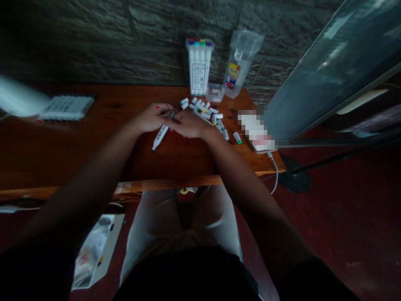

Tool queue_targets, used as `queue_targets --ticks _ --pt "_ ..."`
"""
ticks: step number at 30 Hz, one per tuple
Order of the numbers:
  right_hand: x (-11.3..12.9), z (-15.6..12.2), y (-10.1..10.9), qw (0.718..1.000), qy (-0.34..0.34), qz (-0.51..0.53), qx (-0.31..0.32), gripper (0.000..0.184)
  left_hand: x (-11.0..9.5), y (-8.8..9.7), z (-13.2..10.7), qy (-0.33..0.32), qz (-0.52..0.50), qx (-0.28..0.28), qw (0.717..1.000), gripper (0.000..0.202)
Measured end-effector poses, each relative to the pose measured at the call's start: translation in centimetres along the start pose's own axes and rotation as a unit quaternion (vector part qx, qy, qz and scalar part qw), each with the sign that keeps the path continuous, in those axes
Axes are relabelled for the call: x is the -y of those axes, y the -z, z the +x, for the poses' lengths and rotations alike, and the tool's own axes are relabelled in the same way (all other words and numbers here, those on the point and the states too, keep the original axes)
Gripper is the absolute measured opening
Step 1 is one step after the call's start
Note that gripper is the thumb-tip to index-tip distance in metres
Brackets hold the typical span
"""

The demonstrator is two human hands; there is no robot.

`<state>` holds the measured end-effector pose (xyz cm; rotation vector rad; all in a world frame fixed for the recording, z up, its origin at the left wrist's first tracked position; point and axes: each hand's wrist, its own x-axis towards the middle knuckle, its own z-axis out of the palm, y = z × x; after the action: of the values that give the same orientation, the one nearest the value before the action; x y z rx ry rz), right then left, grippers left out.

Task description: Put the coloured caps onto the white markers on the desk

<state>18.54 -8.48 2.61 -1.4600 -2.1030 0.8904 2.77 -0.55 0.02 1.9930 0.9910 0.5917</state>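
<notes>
- Your left hand (156, 117) has its fingers closed round a marker (161, 137), which slants over the table (175, 161) with its lower tip towards you.
- Your right hand (189, 124) meets its upper end, fingers bent — you likely steady it between both; whether the right grips too, I cannot tell.
- Loose caps (237, 138) lie beside your right hand, presumably for short reach.
- Upright case (199, 71): packed with markers, coloured ends up.
- Second case (238, 67): see-through, labelled, tilted against the wall (150, 37), probably for support.
- Floor box (108, 251): holds what look like plastic bags.
</notes>
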Motion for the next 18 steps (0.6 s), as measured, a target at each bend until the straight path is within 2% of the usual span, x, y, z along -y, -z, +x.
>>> queue_targets --ticks 4,7,12,16,18 --pt "-0.7 0.2 0.0 0.999 0.017 -0.028 -0.016 0.057 0.4 0.0 0.2 -0.038 -0.003 0.004 0.999 0.016" --pt "-1.7 0.6 -0.2 1.000 0.020 0.004 -0.005 0.056 0.6 0.0 0.3 -0.071 0.000 0.005 0.997 0.014" --pt "-2.5 1.3 -0.6 0.986 -0.011 0.163 0.040 0.052 1.2 -0.3 0.4 -0.097 -0.005 0.001 0.995 0.016" --pt "-2.4 1.6 -0.6 0.949 -0.048 0.310 0.030 0.045 1.3 -0.6 0.3 -0.110 -0.017 -0.011 0.994 0.021" --pt "-2.4 1.6 -0.6 0.927 -0.054 0.371 0.019 0.043 1.2 -1.0 0.3 -0.126 -0.011 -0.041 0.991 0.023"
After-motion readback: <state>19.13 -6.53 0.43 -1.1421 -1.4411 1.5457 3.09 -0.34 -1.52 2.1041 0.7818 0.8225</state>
